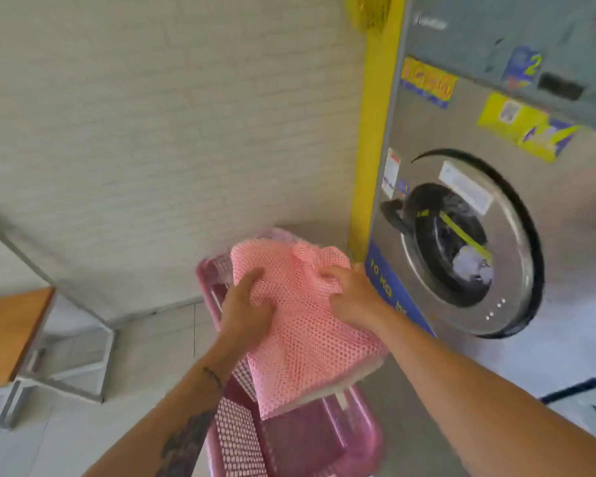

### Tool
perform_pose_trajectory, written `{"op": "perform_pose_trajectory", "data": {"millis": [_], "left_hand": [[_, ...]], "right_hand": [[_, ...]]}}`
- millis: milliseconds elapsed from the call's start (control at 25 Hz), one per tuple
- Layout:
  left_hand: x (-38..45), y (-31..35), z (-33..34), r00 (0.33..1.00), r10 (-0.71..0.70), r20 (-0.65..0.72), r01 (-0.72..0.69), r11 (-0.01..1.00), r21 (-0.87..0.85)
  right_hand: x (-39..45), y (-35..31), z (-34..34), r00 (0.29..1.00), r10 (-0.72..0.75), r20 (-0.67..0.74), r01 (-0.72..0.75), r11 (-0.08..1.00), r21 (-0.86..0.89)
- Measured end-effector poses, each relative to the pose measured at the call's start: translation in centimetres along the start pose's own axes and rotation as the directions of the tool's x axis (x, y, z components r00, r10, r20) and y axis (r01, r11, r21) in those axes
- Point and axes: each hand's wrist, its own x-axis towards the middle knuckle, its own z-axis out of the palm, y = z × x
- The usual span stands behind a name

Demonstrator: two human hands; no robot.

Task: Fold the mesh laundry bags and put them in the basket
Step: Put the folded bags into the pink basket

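Whole shot was motion-smeared, so the stickers on the washing machine (pixel 479 160) couldn't be read. The pink mesh bag (pixel 300 321) covered most of the pink basket (pixel 351 438), so no telling what was inside, and the bottom edge cut the basket off. Left hand (pixel 246 311) fingers were tucked under the mesh, right hand (pixel 353 296) fingertips buried in a bunch of it.

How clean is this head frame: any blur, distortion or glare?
Head view: wide-angle bending tilts the washing machine and wall lines; motion blur smears its stickers; soft even light, no hard shadows, faint sheen on the door; the pink mesh bag between left hand and right hand stays fairly sharp.
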Motion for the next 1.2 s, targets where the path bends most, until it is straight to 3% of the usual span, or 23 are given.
{"op": "perform_pose_trajectory", "data": {"millis": [200,320,440,640,760,880,1080,1200], "left_hand": [[0.5,-19.8,4.4,0.959,-0.277,0.068,0.27,0.958,0.092],[1.1,-28.7,8.4,0.93,-0.337,0.147,0.316,0.937,0.148],[1.9,-35.1,12.3,0.889,-0.395,0.231,0.363,0.916,0.169],[4.1,-41.6,17.2,0.812,-0.49,0.317,0.432,0.87,0.236],[4.9,-43.4,18.0,0.811,-0.498,0.307,0.376,0.846,0.379],[4.8,-42.4,17.4,0.795,-0.527,0.3,0.402,0.828,0.39],[3.8,-33.4,14.7,0.812,-0.441,0.382,0.333,0.888,0.317],[2.1,-25.9,12.4,0.85,-0.285,0.444,0.143,0.935,0.326]], "right_hand": [[4.0,8.1,18.3,0.957,0.209,0.203,-0.205,0.978,-0.042],[5.9,13.9,26.4,0.918,0.308,0.249,-0.31,0.95,-0.033],[7.6,19.6,31.8,0.898,0.358,0.254,-0.359,0.932,-0.044],[10.3,26.9,37.6,0.908,0.335,0.25,-0.316,0.942,-0.115],[11.2,28.5,38.3,0.925,0.273,0.263,-0.244,0.96,-0.138],[10.6,28.5,37.0,0.903,0.283,0.323,-0.264,0.959,-0.104],[7.7,23.7,29.6,0.891,0.295,0.346,-0.294,0.954,-0.056],[4.5,19.2,22.3,0.915,0.292,0.279,-0.296,0.955,-0.03]]}}
